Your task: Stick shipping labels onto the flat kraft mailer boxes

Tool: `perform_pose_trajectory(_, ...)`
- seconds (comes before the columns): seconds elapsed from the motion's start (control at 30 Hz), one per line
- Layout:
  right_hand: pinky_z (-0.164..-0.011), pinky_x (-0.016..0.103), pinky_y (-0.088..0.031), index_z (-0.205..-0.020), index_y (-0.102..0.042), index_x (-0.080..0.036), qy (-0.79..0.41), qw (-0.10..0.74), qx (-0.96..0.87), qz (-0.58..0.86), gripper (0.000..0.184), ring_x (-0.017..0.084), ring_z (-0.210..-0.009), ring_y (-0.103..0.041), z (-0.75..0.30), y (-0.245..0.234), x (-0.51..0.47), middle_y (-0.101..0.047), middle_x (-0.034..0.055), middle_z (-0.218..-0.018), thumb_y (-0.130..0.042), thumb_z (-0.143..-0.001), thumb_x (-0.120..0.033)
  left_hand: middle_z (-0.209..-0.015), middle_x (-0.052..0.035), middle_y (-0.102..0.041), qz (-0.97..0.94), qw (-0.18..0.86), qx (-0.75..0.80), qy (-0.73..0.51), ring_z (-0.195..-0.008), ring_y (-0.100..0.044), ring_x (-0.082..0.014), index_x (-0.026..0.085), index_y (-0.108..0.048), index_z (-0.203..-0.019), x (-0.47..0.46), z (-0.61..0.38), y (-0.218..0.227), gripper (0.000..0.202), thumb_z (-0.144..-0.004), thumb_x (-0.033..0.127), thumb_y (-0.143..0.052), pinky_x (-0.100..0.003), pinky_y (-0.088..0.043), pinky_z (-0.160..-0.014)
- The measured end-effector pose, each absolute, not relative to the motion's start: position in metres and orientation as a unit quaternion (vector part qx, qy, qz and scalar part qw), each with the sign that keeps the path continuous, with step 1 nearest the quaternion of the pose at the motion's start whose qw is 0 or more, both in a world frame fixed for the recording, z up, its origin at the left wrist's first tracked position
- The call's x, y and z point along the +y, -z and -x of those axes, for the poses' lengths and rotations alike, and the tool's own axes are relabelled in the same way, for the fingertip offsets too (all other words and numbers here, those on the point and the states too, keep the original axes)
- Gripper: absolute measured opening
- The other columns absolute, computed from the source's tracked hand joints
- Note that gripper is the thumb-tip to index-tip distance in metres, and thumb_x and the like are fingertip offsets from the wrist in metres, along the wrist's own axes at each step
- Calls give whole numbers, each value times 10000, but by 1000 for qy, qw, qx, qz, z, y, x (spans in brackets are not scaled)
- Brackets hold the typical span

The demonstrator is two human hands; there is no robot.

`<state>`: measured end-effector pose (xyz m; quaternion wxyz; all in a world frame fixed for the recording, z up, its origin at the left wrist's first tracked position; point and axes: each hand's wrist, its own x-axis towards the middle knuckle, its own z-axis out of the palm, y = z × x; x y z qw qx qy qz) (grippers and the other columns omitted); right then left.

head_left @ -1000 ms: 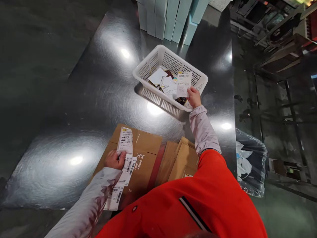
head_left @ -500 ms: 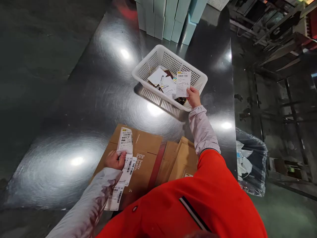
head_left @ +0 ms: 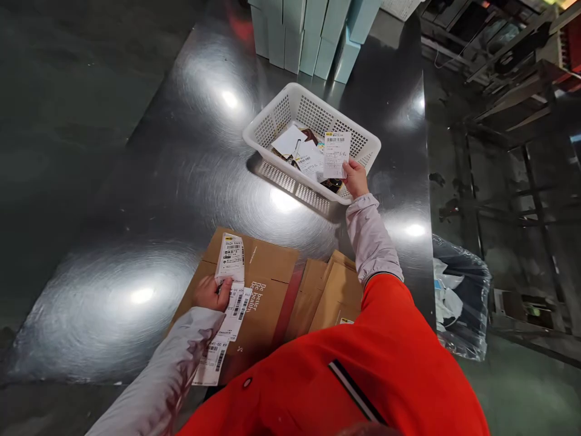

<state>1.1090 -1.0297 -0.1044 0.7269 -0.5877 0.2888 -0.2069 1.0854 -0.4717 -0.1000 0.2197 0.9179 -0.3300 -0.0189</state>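
1. A shiny steel desk (head_left: 181,181) fills the frame; pale boxes (head_left: 313,30) stand at the top, flattened cardboard (head_left: 267,284) lies at lower centre.
2. The right hand (head_left: 355,179) pinches a label (head_left: 336,155) over the white basket (head_left: 281,112), centre right.
3. The left hand (head_left: 209,293) grips a label strip (head_left: 230,284) against the cardboard.

A steel table (head_left: 149,200) carries a white basket (head_left: 272,118), flattened cartons (head_left: 272,284) and pale-blue boxes (head_left: 313,36).
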Motion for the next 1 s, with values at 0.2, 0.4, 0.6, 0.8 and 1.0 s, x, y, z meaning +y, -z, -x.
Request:
perform_pose_trajectory(0.2,-911,439,-632,-1061,-671,-201,209,729,303,577,537,277,-1150,-690,-1109,102,-1028,-766,77,-1088,-772,-701,-586,-698,-96,-620,-919,217,-329,2,-748,-615,-245,177,-667,-756,-465,-1090,112,312,-967,345,-509,-341,-455,-692)
perform_pose_trajectory(0.4,-909,444,-629,-1124,-685,-205,199,722,323,579,514,265,-1099,-709,-1110,99,-1027,-774,69,-1057,-762,-755,-554,-681,-93,-608,-916,208,-342,8,-726,-608,-250,182,-648,-731,-463,-1092,114,307,-956,339,-511,-350,-451,-672)
perform_pose_trajectory(0.6,-938,429,-613,-1021,-664,-199,208,725,312,577,446,262,-1104,-707,-1111,104,-1030,-767,82,-1062,-748,-726,-523,-710,-102,-624,-921,207,-329,-2,-761,-622,-255,184,-667,-753,-465,-1088,111,331,-976,356,-493,-357,-460,-693)
perform_pose_trajectory(0.8,-1045,494,-534,-1102,-693,-120,153,562,382,717,362,296,-1089,-704,-1119,106,-1022,-737,168,-1150,-603,-859,-372,-703,-95,-638,-913,205,-353,-13,-721,-612,-243,176,-696,-788,-458,-1094,122,313,-962,354,-506,-342,-446,-661)
perform_pose_trajectory(1.0,-1284,498,-226,-1414,-528,-50,187,319,357,858,567,305,-1507,-344,-1113,82,-1004,-439,223,-1557,-556,-881,-240,-622,-84,-566,-919,230,-320,18,-685,-574,-239,206,-604,-661,-461,-1096,131,352,-929,411,-503,-341,-415,-651)
